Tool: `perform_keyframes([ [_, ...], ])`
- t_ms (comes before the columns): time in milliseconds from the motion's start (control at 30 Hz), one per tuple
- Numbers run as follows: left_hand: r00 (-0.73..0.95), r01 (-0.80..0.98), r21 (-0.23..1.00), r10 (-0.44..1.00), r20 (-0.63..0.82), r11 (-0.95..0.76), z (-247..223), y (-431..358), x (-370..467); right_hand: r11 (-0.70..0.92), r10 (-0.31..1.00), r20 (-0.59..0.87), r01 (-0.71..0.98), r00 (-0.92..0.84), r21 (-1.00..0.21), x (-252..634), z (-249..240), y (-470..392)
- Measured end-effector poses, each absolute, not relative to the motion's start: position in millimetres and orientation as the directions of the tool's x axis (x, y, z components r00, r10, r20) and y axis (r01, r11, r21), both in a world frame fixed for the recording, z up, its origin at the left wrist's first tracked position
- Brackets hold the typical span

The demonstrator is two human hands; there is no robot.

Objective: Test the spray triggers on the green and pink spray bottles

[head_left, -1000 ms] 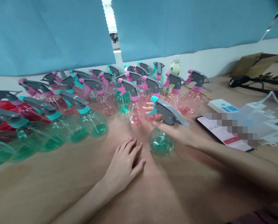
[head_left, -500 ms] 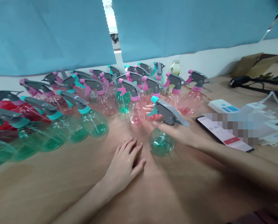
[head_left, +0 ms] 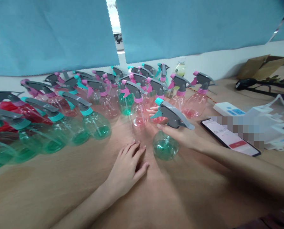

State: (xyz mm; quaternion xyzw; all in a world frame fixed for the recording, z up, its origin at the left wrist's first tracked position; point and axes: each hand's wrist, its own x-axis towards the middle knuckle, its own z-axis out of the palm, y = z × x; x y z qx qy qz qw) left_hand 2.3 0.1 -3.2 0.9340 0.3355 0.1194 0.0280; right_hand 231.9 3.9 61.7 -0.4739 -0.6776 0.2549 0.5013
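A green-tinted spray bottle (head_left: pixel 165 148) with a grey and turquoise trigger head stands upright on the table, a little green liquid inside. My right hand (head_left: pixel 180 135) is around its upper part from the right. The thumb lies at the bottle's shoulder; the other fingers reach past behind the trigger, partly hidden. My left hand (head_left: pixel 126 168) rests palm down on the table, left of this bottle, fingers loosely spread and holding nothing. Just beyond the fingertips stands a pink spray bottle (head_left: pixel 139 116). To the left is another green spray bottle (head_left: pixel 96 125).
Several pink and green spray bottles crowd the back and left, including a deep red one (head_left: pixel 28 111). On the right lie a phone (head_left: pixel 227 135) with a timer, a white power strip (head_left: pixel 229 108) and black glasses (head_left: pixel 263 89). A cardboard box (head_left: pixel 258 66) sits behind them.
Both hands and the held spray bottle keep their places on the table. The whole view has shifted only very slightly.
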Motion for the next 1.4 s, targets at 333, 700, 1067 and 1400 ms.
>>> perform_keyframes([
  [333, 0.741, 0.628, 0.132, 0.642, 0.199, -0.767, -3, -1, 3, 0.425, 0.898, 0.433, 0.402, -0.076, -0.811, 234, 57, 6],
  [700, 0.743, 0.632, 0.125, 0.644, 0.181, -0.765, -2, -1, 3, 0.453, 0.887, 0.454, 0.362, -0.087, -0.815, 233, 60, 6],
  [1067, 0.742, 0.631, 0.133, 0.645, 0.182, -0.764, -2, -1, 3, 0.351, 0.932, 0.358, 0.388, -0.056, -0.852, 234, 59, 5],
  [1400, 0.742, 0.630, 0.134, 0.644, 0.184, -0.765, -2, 0, 2, 0.426, 0.904, 0.420, 0.268, -0.081, -0.864, 229, 70, 7],
])
